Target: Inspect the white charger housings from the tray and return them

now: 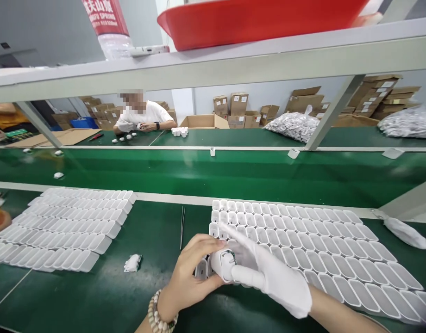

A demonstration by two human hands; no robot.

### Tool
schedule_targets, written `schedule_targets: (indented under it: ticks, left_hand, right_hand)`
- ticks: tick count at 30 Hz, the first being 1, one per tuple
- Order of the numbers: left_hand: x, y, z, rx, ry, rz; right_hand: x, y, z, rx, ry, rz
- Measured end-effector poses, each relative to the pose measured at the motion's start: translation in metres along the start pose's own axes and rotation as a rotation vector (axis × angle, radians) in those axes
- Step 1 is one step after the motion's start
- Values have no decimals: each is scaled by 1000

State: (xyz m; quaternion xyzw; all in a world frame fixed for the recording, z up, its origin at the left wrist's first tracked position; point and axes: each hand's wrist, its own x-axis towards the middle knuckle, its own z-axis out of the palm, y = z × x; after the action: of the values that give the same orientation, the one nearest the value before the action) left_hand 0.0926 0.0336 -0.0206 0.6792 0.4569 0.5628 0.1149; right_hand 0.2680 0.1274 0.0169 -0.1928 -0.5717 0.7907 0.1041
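My left hand (194, 273), bare with a beaded bracelet at the wrist, grips a small white plastic housing (218, 262) between thumb and fingers. Inside the housing's opening a bit of green circuit board shows. My right hand (268, 273) wears a white glove; its thumb presses at the opening and its fingers reach behind the housing, partly hidden. Rows of open white plastic cases (324, 245) stand behind and to the right of my hands. A loose white piece with a circuit board (133, 262) lies to the left of my left hand.
More rows of white cases (70, 219) stand at the left. Tweezers (182, 227) lie between the two groups. A green conveyor belt (171, 173) runs behind, carrying a few white pieces. Overhead, a shelf (213, 76) holds a red basin (261, 23). A co-worker (145, 115) sits across.
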Motion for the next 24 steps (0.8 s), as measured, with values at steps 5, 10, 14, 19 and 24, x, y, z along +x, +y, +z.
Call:
schedule_targets:
  ticks: [5,10,14,19,24]
  left_hand:
    - [-3,2,4,-73,-6,-13]
    - [-6,0,7,-127,-33,-52]
    - [-5,-3,7,-193,-54,-113]
    - [-5,-4,5,-234,-34,-176]
    - [-10,-7,18,-110,15,-192]
  right_hand:
    - [8,15,2,109,-42,-67]
    - [10,18,7,96,8,-88]
    - [11,20,10,-18,57,-143]
    - [4,18,0,-241,54,-112]
    - [-3,10,-1,-755,164,-14]
